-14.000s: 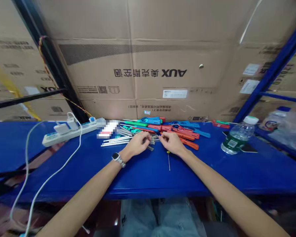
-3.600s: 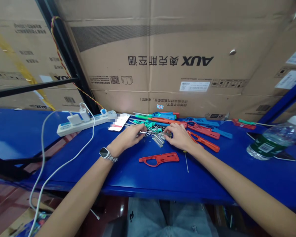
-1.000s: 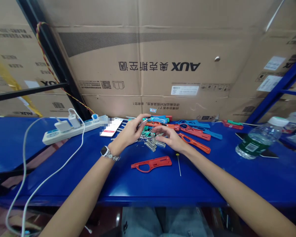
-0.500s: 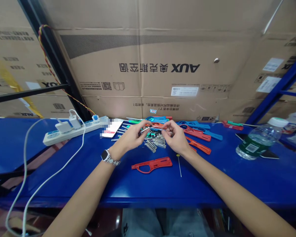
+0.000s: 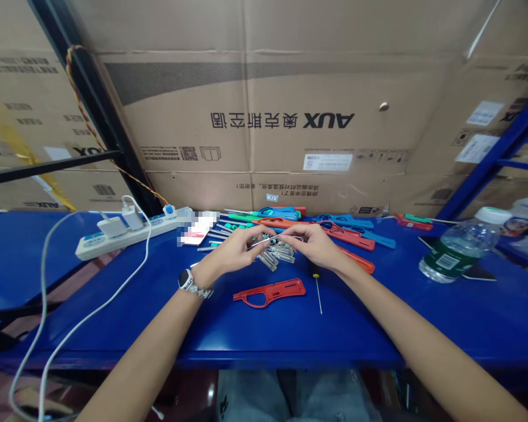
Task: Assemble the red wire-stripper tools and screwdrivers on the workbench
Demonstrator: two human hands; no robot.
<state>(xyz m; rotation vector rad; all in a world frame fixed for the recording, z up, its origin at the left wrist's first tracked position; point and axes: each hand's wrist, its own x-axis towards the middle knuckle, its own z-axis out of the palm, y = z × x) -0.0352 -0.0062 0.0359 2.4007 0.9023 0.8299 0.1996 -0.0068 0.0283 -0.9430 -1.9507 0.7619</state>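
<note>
Pinching a metal rod (image 5: 260, 241), my left hand (image 5: 236, 249) adjoins my right hand (image 5: 317, 246), whose fingers, likewise closed, hold thin wire (image 5: 300, 238).

"What is worn on the left wrist (image 5: 203, 272)?"
"A square-faced watch (image 5: 186, 279) with dark screen, pale case and a silver-coloured bracelet (image 5: 201, 291) of metal links."
"And the hands?"
"The left hand (image 5: 235, 249) and the right hand (image 5: 317, 246) are bare, as are the forearms (image 5: 152, 337)."
"Below?"
"Faded blue-grey trousers (image 5: 257, 391), with a small dark marking (image 5: 223, 405), unreadable, at the left leg."
</note>
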